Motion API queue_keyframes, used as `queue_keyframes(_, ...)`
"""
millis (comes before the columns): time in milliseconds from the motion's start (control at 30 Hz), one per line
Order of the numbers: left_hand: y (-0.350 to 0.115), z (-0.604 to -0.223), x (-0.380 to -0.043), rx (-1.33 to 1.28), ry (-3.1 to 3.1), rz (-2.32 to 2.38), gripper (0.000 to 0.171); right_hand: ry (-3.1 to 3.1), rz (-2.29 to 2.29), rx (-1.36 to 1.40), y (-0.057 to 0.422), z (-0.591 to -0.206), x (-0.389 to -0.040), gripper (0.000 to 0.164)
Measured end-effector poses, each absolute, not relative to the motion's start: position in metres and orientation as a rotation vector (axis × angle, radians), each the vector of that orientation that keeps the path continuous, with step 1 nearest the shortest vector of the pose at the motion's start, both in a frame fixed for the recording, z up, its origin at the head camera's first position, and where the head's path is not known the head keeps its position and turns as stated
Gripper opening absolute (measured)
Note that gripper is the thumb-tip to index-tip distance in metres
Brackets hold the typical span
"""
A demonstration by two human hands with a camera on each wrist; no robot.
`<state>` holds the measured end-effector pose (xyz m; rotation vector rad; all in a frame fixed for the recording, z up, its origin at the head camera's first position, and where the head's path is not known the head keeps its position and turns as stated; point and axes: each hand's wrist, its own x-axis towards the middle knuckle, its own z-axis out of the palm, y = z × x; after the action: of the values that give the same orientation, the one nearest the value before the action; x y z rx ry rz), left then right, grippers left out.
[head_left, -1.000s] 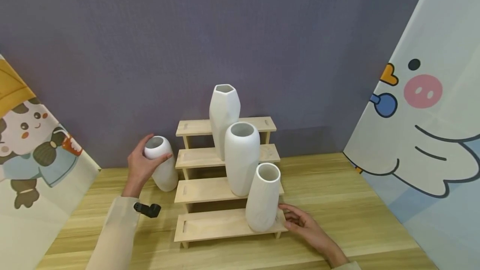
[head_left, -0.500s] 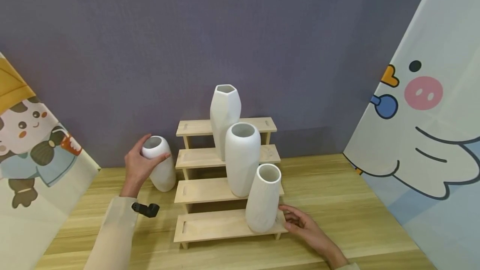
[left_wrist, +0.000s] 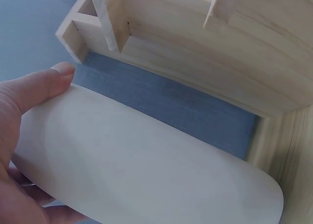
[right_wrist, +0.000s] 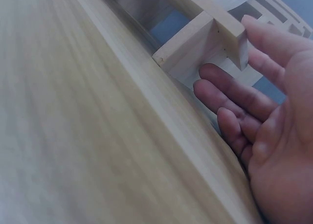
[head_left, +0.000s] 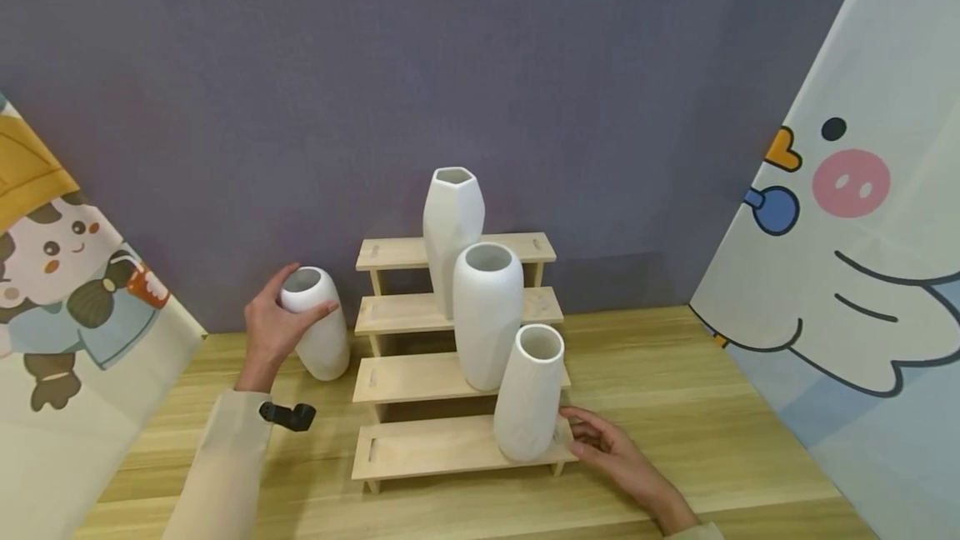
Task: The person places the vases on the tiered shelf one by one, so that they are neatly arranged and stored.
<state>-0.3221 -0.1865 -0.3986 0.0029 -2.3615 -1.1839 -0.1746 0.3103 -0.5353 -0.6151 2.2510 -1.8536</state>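
My left hand (head_left: 273,325) grips a small white vase (head_left: 324,340) near its rim, thumb on one side and fingers on the other. The vase leans slightly, its foot low by the tabletop at the left of a stepped wooden display stand (head_left: 420,450). In the left wrist view that vase (left_wrist: 151,160) fills the lower part, with the stand's underside (left_wrist: 195,48) behind. Beside the lowest step's right end is my right hand (head_left: 611,452), fingers loosely bent. The right wrist view puts the right hand's fingertips (right_wrist: 208,72) close to the board end (right_wrist: 234,38); contact is unclear.
On the stand's steps stand a tall faceted white vase (head_left: 453,223), a rounded white vase (head_left: 487,315) and a tapered white vase (head_left: 528,398). A grey wall (head_left: 637,148) rises behind the wood-grain table (head_left: 660,373). Cartoon-printed panels (head_left: 840,273) flank both sides.
My left hand has shifted slightly left with the small vase, away from the stand. The right hand keeps its place by the lowest step.
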Motion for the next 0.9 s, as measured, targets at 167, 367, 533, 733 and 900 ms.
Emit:
queue_keyframes(167, -0.186, -0.395, -0.319, 0.02, -2.365, -1.175, 0.083, 2.256, -1.836, -0.579, 0.311, -0.535, -0.175, 0.051)
queue_keyframes(367, -0.186, -0.386, -0.314, 0.011, -2.35, -1.155, 0.082, 2.278, -1.823, -0.571, 0.313, -0.536, -0.176, 0.052)
queue_keyframes(533, -0.185, -0.377, -0.308, 0.01, -2.349, -1.14, 0.083, 2.281, -1.829, -0.577, 0.312, -0.536, -0.176, 0.051)
queue_keyframes(733, -0.184, -0.368, -0.301, -0.006, -2.336, -1.142, 0.082, 2.271, -1.854, -0.618, 0.311, -0.536, -0.176, 0.05)
queue_keyframes(900, -0.182, -0.358, -0.294, -0.002, -2.33, -1.125, 0.082, 2.26, -1.859, -0.593, 0.311, -0.537, -0.176, 0.051)
